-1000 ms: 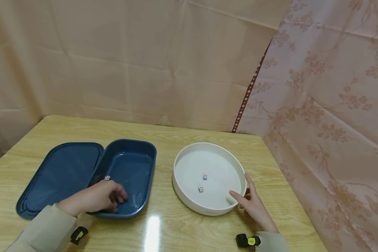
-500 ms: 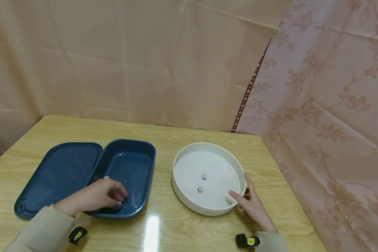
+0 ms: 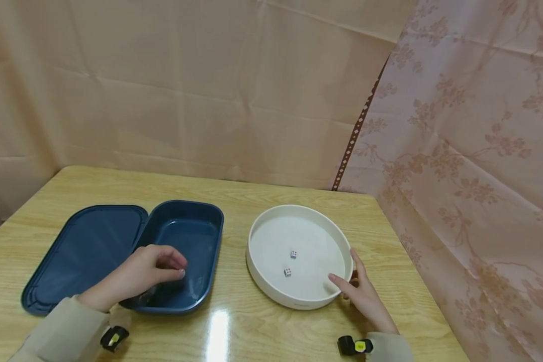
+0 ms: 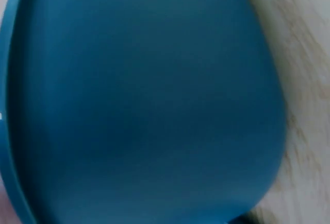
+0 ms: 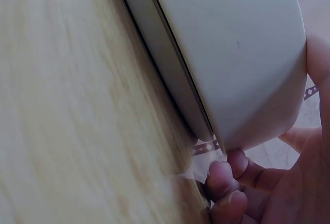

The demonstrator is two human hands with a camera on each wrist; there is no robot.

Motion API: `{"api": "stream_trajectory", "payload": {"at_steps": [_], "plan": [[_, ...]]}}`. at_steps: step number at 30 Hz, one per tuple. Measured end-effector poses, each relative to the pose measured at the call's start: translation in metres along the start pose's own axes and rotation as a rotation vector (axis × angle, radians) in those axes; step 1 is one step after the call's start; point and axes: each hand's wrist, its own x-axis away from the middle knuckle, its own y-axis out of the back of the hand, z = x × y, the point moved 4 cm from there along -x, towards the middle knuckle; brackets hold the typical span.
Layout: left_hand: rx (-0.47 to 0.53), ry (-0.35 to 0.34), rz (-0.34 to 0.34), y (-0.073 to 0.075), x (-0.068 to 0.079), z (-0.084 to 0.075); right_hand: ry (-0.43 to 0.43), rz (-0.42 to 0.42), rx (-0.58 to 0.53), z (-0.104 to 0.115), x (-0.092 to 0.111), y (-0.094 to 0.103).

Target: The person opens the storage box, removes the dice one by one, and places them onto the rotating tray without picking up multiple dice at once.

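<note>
Over the deep blue box point(image 3: 187, 236), my left hand point(image 3: 149, 271) pinches a small die point(image 3: 181, 273), mostly hidden, between thumb and fingers. The box's outer wall point(image 4: 149, 100) fills most of the left wrist view. On the right, my right hand point(image 3: 364, 291) grips the rim of a round white tray point(image 3: 271, 236), thumb over the inside and fingers outside. In the right wrist view, fingertips point(image 5: 237, 162) of that hand touch the tray's lower outer side point(image 5: 237, 54). Two dice, one farther back point(image 3: 293, 255) and another nearer point(image 3: 287, 272), lie on the tray's floor.
A flat blue lid point(image 3: 86, 251) lies left of the box, against its side. Everything stands on a wood-grain table point(image 3: 235, 281). Beige cloth point(image 3: 185, 90) hangs behind, and flowered cloth point(image 3: 475, 176) hangs along the right.
My left hand has risen from the box's floor with a die at its thumb tip. A die at the box's left side is now hidden behind that hand. The right hand stays at the tray.
</note>
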Motion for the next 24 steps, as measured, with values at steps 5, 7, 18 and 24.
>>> {"api": "stream_trajectory", "payload": {"at_steps": [5, 7, 18, 24], "plan": [[0.051, -0.033, -0.048, 0.001, -0.001, -0.010, -0.006, 0.001, -0.004, -0.001, 0.000, 0.000], [0.085, -0.041, -0.062, 0.001, -0.001, -0.013, -0.011, 0.001, -0.004, -0.001, 0.000, 0.000], [0.177, -0.042, -0.138, 0.000, -0.006, -0.032, 0.001, 0.002, 0.005, -0.003, -0.001, 0.000], [0.219, -0.034, -0.166, -0.006, -0.009, -0.041, 0.007, 0.004, 0.011, -0.003, -0.001, 0.000]]}}
